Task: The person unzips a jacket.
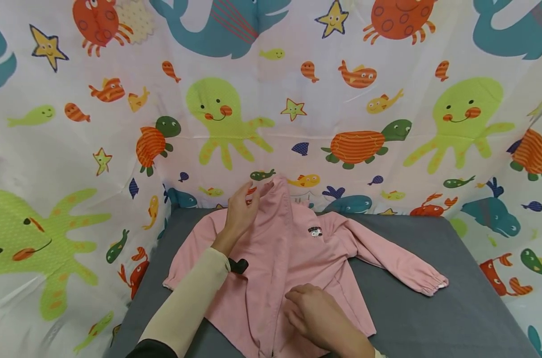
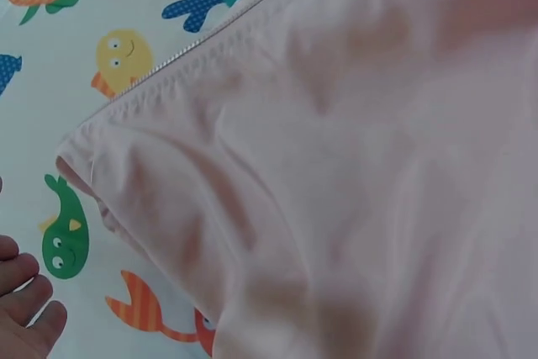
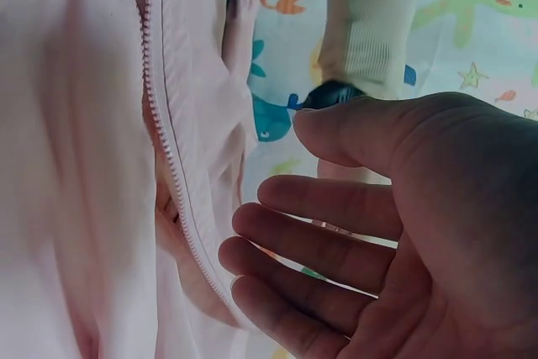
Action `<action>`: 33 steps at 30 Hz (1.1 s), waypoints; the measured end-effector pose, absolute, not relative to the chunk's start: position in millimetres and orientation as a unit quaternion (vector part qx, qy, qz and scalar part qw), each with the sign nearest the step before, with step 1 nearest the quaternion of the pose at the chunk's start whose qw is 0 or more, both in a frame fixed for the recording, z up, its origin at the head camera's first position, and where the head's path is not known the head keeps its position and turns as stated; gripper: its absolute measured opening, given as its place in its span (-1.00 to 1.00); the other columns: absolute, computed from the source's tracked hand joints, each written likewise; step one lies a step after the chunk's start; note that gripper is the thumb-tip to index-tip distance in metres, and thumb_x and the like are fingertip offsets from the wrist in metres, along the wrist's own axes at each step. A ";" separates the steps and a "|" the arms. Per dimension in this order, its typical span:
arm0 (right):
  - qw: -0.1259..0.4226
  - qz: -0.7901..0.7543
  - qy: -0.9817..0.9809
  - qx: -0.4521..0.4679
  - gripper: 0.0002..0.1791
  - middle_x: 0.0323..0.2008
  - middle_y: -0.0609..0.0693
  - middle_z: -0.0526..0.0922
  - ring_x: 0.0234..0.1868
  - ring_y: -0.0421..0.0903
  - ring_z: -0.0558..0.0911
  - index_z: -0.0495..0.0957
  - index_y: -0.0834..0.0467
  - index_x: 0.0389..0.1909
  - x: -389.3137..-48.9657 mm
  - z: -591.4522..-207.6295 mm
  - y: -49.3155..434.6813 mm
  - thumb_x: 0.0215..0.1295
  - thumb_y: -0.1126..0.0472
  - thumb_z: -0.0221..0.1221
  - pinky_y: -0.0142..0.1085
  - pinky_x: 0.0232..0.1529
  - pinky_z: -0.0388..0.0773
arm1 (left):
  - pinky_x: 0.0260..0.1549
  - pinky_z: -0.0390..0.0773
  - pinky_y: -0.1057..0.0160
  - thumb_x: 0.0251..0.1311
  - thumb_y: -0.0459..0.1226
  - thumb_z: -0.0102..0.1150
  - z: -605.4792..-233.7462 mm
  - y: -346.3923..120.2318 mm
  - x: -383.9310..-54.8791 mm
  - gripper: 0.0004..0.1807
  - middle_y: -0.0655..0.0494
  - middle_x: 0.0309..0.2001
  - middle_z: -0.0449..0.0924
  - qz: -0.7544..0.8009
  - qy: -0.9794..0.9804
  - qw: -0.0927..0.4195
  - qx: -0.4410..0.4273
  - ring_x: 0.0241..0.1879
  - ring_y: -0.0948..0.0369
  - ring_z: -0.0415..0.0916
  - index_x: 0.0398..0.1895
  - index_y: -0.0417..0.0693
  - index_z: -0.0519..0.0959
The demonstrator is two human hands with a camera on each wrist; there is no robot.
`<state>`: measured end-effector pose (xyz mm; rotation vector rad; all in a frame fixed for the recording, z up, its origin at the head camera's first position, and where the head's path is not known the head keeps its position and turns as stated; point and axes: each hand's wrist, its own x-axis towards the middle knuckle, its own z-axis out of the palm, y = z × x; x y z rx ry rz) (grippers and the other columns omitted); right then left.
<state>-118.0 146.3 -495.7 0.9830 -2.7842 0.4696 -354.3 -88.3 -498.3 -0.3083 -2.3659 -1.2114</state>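
A pink zip-front jacket (image 1: 262, 248) lies spread over a grey surface, its collar (image 1: 277, 191) standing up at the far end. Beside that collar is my left hand (image 1: 242, 211), fingers loosely bent; in the left wrist view the fingers (image 2: 25, 279) are apart from the cloth. Over the lower front of the jacket hovers my right hand (image 1: 317, 313). Its fingers (image 3: 319, 245) are spread and relaxed near the zipper (image 3: 168, 136) in the right wrist view, holding nothing. A small dark-and-white badge (image 1: 315, 231) marks the chest.
One sleeve (image 1: 396, 258) stretches out to the right, and the other (image 1: 186, 253) lies at the left, partly behind my left forearm. Behind the grey surface (image 1: 414, 318) hangs a white curtain (image 1: 262, 64) printed with sea animals, which also runs along both sides.
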 end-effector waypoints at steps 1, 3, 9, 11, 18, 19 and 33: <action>0.080 0.158 -0.929 0.326 -0.76 -0.05 -0.04 0.83 -0.03 -0.05 0.79 0.82 0.13 -0.04 -118.4 -495.7 146.1 0.33 0.15 0.43 -0.12 -0.07 0.76 | 0.44 0.53 -0.12 0.55 -0.15 0.15 -498.6 -89.1 -351.2 -0.45 -0.22 0.43 0.62 -0.441 -0.861 0.228 -0.112 0.42 -0.14 0.59 0.47 -0.27 0.56; 0.084 0.160 -0.929 0.322 -0.76 -0.06 -0.02 0.83 -0.04 -0.03 0.79 0.81 0.14 -0.04 -119.9 -495.3 145.5 0.33 0.14 0.44 -0.10 -0.07 0.76 | 0.40 0.56 -0.10 0.53 -0.20 0.19 -499.8 -90.5 -345.3 -0.46 -0.20 0.43 0.62 -0.445 -0.859 0.225 -0.115 0.28 -0.13 0.69 0.48 -0.24 0.56; 0.069 0.166 -0.932 0.313 -0.71 -0.03 0.03 0.83 -0.01 0.00 0.80 0.80 0.20 0.00 -125.2 -494.8 146.4 0.34 0.15 0.43 -0.06 0.01 0.76 | 0.42 0.55 -0.11 0.49 -0.22 0.21 -505.6 -94.7 -328.1 -0.44 -0.19 0.44 0.62 -0.448 -0.853 0.232 -0.135 0.34 -0.09 0.63 0.49 -0.24 0.56; 0.067 0.168 -0.933 0.311 -0.69 -0.03 0.04 0.84 0.00 0.00 0.80 0.80 0.22 0.02 -127.3 -495.3 146.9 0.34 0.17 0.43 -0.06 0.02 0.76 | 0.45 0.52 -0.11 0.52 -0.17 0.21 -506.6 -96.2 -322.6 -0.45 -0.20 0.43 0.62 -0.446 -0.853 0.232 -0.138 0.42 -0.09 0.59 0.48 -0.24 0.57; 0.078 0.171 -0.933 0.306 -0.70 -0.05 0.08 0.84 -0.03 0.02 0.80 0.79 0.25 0.02 -131.8 -496.2 148.6 0.34 0.20 0.42 -0.04 0.02 0.76 | 0.40 0.55 -0.15 0.47 -0.23 0.25 -512.6 -101.6 -302.1 -0.46 -0.17 0.39 0.66 -0.444 -0.858 0.220 -0.136 0.41 -0.10 0.61 0.47 -0.17 0.59; 0.081 0.170 -0.934 0.305 -0.69 -0.05 0.08 0.84 -0.03 0.03 0.80 0.78 0.26 0.02 -132.5 -496.0 148.6 0.34 0.20 0.42 -0.03 0.02 0.76 | 0.40 0.55 -0.15 0.46 -0.25 0.24 -513.9 -102.4 -299.5 -0.45 -0.17 0.39 0.66 -0.444 -0.858 0.218 -0.137 0.41 -0.10 0.61 0.48 -0.18 0.59; 0.072 0.176 -0.943 0.272 -0.67 0.04 0.10 0.84 0.08 0.06 0.80 0.79 0.25 0.07 -139.1 -493.2 147.2 0.37 0.17 0.41 0.02 0.11 0.75 | 0.39 0.56 -0.20 0.47 -0.27 0.29 -526.9 -104.3 -263.1 -0.54 -0.21 0.32 0.71 -0.451 -0.856 0.195 -0.159 0.37 -0.15 0.63 0.35 -0.28 0.66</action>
